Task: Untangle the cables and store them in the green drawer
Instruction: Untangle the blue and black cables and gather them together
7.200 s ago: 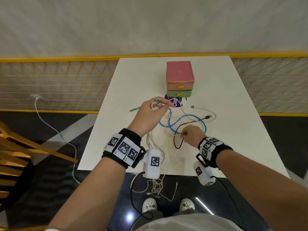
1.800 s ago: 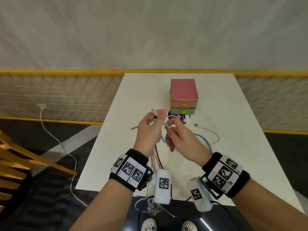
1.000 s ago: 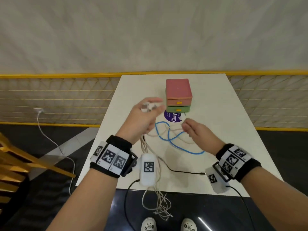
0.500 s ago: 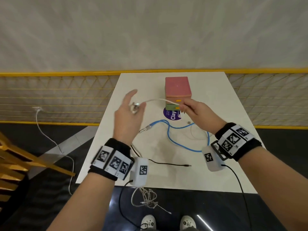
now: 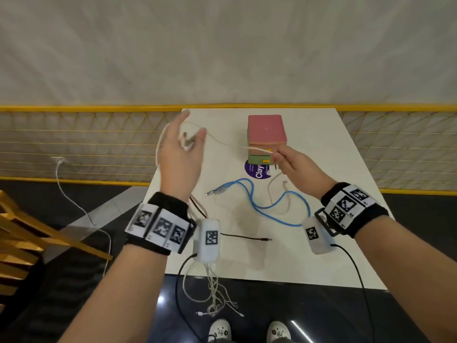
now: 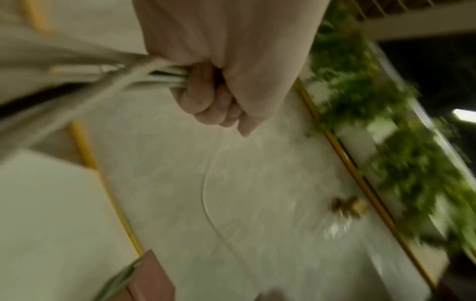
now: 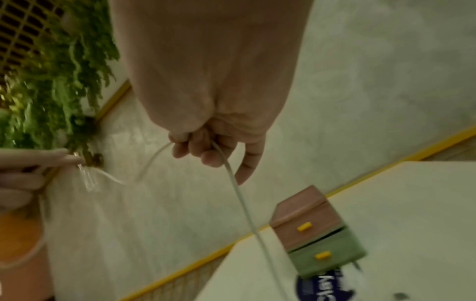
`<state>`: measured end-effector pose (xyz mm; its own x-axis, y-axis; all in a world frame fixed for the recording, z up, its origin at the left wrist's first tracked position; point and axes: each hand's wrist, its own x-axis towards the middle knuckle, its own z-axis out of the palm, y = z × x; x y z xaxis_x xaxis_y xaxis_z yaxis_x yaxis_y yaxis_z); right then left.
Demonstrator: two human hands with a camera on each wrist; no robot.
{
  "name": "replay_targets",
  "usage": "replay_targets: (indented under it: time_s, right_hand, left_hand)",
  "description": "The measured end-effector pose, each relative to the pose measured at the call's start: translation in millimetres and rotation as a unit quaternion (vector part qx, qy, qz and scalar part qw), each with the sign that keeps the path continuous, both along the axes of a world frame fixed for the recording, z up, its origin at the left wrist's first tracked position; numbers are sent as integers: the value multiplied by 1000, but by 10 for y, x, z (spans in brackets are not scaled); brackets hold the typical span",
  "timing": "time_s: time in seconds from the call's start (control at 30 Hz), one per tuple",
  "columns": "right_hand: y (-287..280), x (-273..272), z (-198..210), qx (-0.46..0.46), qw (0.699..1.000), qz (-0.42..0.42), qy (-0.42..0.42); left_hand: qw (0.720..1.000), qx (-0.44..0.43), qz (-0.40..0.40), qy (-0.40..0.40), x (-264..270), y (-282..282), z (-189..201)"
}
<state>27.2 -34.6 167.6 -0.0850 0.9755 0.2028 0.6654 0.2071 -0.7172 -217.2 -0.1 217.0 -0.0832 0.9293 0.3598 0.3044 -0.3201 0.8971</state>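
- Our left hand (image 5: pixel 181 154) is raised above the far left of the desk (image 5: pixel 321 263); in the left wrist view its fingers (image 6: pixel 206 97) are curled round a bundle of white cable ends, so the loose plugs stay gathered while one strand is worked free
- Our right hand (image 5: pixel 300 167) hovers just in front of the drawer unit, its fingers (image 7: pixel 203 146) curled narrowly round a single white cable (image 5: pixel 222 142) that runs from that hand across to the left one
- We judge the hands are held apart like this to draw that one cable out of the bundle and show where it still crosses the others
- The blue cable (image 5: pixel 272 204) lies in loose loops on the desk between our wrists, with a thin black cable (image 5: pixel 244 237) nearer us; more white leads (image 5: pixel 212 300) hang over the near edge of the desk, so much is left to sort
- The green drawer (image 5: pixel 261 158) is the bottom one of the small stack under the pink top (image 5: pixel 267 129); the right wrist view shows it pulled partly out, ready to take cable, and we see nothing stored in it yet, though its inside is mostly hidden
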Motion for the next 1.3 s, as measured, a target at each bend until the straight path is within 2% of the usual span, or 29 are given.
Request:
replay_targets:
  time_s: [0.1,0.17,0.2,0.27,0.33,0.4,0.5,0.6,0.7,0.8,0.87,0.9,0.97,1.03,1.1,1.17,1.2,1.23,1.3]
  right_hand:
    - [36,-239,235,63,997,44,18]
    - [63,-333,341,89,993,80,21]
    - [80,-345,358,94,991,90,18]
    - [122,-293,294,90,991,95,11]
    - [172,-158,136,68,995,67,-9]
    - [194,-8,-43,19,999,33,-32]
    - [221,94,-167,17,996,15,-88]
    - [210,4,-14,25,993,3,-115]
    - [57,-147,203,-24,996,44,-70]
    - [-162,-229,257,-122,990,72,-3]
    - [-319,-294,189,-201,971,132,20]
    - [-396,-328,131,-243,955,170,5]
    - [-502,-366,25,-300,917,237,-115]
    - [-487,-318,-76,-308,886,236,-255]
    - [-373,-244,-94,-250,902,171,-309]
    - [-253,-213,-39,-163,946,104,-259]
    - [-213,-236,17,-133,965,106,-202]
    - [-195,-292,83,-121,974,132,-139]
    - [-231,-508,214,-137,968,209,-15]
  left_hand:
    - [984,8,-134,115,288,-163,-77]
    - [969,17,-154,191,420,-193,-124]
    - [970,24,-144,196,444,-187,-113]
    - [985,25,-95,144,424,-128,-75]
    - [999,31,-14,33,327,-63,32]
    - [997,45,52,-34,178,21,109]
    - [995,45,74,-44,23,83,125]
    - [992,64,86,-65,-30,103,120]
    - [990,85,96,-64,-62,112,119]
    - [992,81,77,-61,-52,90,131]
    - [995,63,45,-62,-45,58,142]
    - [997,47,12,-52,-46,36,140]
    - [996,-9,-91,-25,-30,-44,124]
    - [980,-62,-191,6,-8,-160,99]
    - [964,-81,-249,43,6,-241,49]
    - [955,-81,-274,79,38,-298,13]
    - [953,-85,-280,83,68,-326,6]
    - [951,-89,-284,78,106,-347,0]
    - [952,-92,-288,58,193,-402,19]
